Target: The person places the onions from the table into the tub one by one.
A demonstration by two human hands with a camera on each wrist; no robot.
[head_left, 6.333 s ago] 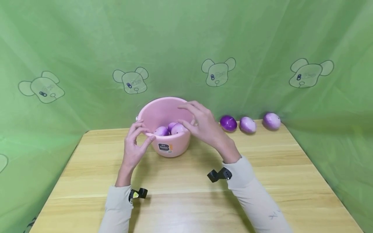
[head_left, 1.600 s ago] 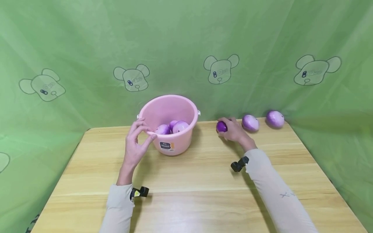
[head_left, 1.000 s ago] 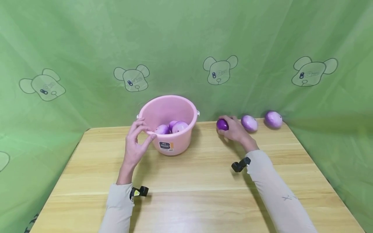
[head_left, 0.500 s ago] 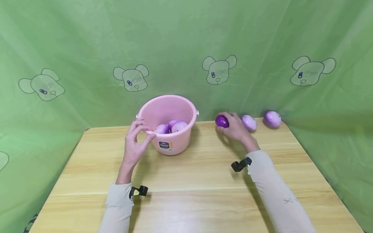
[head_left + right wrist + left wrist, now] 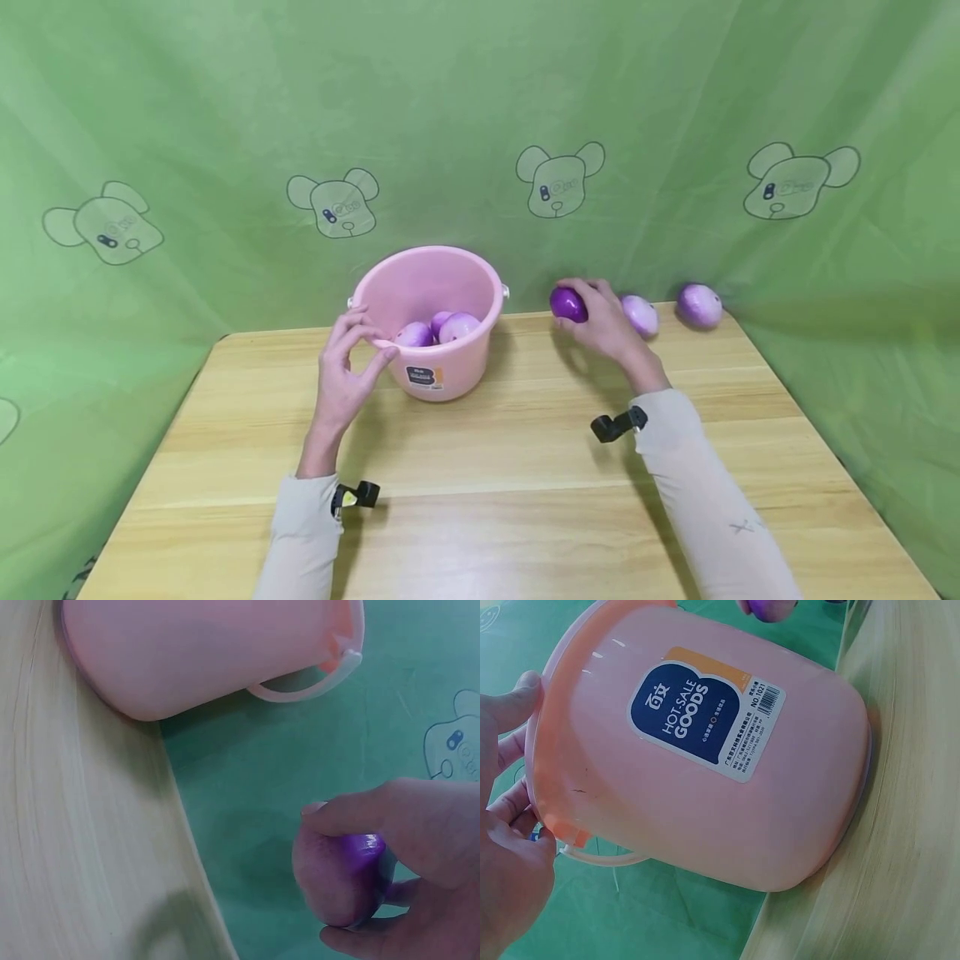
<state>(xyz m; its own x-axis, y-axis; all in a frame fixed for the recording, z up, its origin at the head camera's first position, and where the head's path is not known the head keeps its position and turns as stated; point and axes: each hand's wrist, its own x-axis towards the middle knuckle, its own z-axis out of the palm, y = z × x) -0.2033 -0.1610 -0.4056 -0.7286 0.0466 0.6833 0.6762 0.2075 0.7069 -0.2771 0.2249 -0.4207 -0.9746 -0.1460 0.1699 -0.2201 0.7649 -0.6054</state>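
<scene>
A pink bucket (image 5: 442, 375) with a label stands near the table's back edge, tilted on its side in both wrist views because of the camera angle. My left hand (image 5: 348, 371) pinches its rim, thumb outside and fingers over the edge. Inside lie several purple-and-white onions (image 5: 459, 327). To the bucket's right, my right hand (image 5: 603, 321) grips a dark purple onion (image 5: 568, 304), held above the table with its shadow below. In the right wrist view, thumb and fingers wrap this onion (image 5: 334, 877), whose one end is paler.
Two more pale purple onions, a nearer one (image 5: 640, 317) and a farther one (image 5: 699, 306), sit right of my right hand along the back edge. The wooden table (image 5: 480, 500) meets a green curtain (image 5: 450, 100) printed with bear heads. The bucket's handle (image 5: 307, 691) hangs behind it.
Earlier, my right hand was at the bucket's rim; then it moved right and took hold of the dark onion. Since then the onion has risen slightly. My left hand stayed on the rim.
</scene>
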